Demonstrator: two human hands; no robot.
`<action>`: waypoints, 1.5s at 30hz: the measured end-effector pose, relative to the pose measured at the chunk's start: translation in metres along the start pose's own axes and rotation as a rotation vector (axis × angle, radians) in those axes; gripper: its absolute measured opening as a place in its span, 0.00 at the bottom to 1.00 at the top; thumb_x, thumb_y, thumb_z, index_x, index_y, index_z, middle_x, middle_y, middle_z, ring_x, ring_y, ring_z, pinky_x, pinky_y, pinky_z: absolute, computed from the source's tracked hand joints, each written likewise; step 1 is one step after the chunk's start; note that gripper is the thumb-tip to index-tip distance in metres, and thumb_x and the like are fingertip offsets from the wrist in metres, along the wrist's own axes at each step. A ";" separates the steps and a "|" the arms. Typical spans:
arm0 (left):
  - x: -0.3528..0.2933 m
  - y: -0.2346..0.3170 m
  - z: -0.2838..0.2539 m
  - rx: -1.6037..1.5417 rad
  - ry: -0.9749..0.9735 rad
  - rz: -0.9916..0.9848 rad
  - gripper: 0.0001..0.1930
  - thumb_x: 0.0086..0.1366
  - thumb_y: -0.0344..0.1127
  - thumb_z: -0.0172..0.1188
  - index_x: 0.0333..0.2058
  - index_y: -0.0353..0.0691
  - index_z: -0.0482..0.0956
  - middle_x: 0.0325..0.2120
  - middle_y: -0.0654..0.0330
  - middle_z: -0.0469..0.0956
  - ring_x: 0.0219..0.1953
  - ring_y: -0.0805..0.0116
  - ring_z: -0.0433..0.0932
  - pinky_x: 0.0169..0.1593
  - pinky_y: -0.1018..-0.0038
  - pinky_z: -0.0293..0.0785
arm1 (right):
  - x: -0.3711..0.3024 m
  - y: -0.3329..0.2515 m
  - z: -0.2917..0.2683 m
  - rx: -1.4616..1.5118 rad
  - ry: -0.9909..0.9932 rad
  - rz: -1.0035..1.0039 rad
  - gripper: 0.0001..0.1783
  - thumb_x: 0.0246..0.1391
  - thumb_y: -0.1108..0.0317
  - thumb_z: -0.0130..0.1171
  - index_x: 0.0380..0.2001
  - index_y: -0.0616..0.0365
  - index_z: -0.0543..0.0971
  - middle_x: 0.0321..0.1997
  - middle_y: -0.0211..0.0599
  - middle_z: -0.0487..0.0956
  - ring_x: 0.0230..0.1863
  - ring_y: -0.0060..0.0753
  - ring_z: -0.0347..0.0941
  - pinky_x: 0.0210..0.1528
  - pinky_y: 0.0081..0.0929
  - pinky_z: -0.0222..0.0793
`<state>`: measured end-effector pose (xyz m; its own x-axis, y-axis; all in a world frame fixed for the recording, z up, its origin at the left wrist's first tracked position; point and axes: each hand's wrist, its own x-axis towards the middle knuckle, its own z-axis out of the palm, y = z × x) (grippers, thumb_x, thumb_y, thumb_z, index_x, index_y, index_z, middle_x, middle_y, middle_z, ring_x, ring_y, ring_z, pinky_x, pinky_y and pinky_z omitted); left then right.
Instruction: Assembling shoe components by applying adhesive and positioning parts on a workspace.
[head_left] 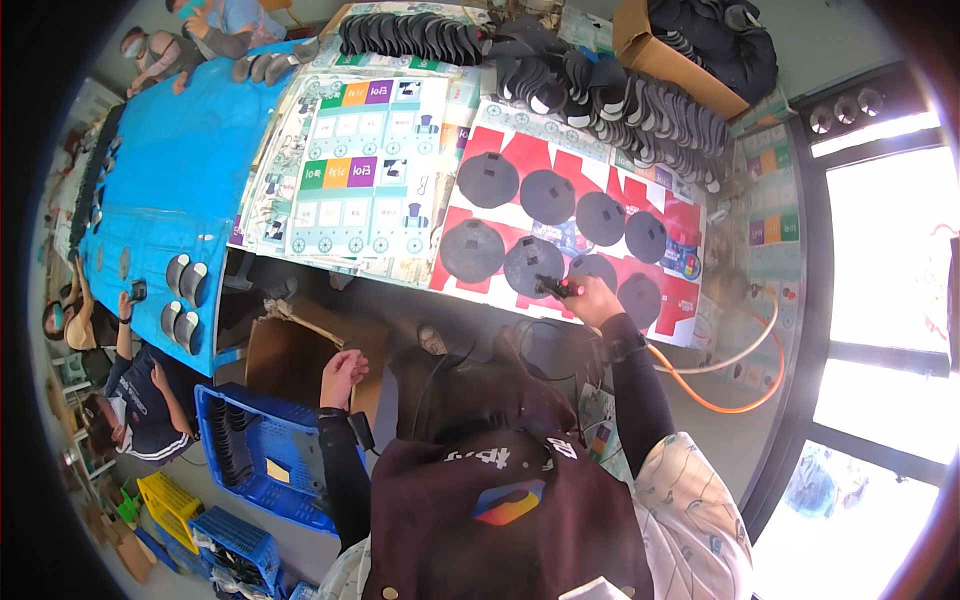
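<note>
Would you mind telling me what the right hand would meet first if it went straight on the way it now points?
The right hand, dark tool leading, would probably meet the dark-grey disc second from left in the near row; the height between them is unclear.

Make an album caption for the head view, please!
Right grip holds a dark tool by eight discs on a red and white sheet.

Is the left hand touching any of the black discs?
No, the left hand is apart from the black discs, out beyond the edge of the red-and-white sheet they lie on.
</note>
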<state>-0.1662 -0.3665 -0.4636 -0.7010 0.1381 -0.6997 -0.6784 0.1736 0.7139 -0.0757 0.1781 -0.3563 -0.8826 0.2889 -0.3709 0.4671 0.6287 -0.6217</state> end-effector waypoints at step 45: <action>-0.071 0.060 -0.045 -0.634 0.041 0.555 0.22 0.77 0.41 0.50 0.64 0.38 0.70 0.50 0.62 0.77 0.51 0.69 0.75 0.57 0.72 0.72 | -0.073 0.135 -0.073 0.287 0.184 0.175 0.11 0.53 0.67 0.59 0.37 0.61 0.82 0.32 0.61 0.81 0.39 0.67 0.78 0.40 0.51 0.73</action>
<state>-0.1669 -0.4093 -0.3696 -0.9683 0.0042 -0.2497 -0.2195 -0.4912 0.8430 0.0483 0.2949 -0.3628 -0.7707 0.5153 -0.3747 0.5845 0.3378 -0.7377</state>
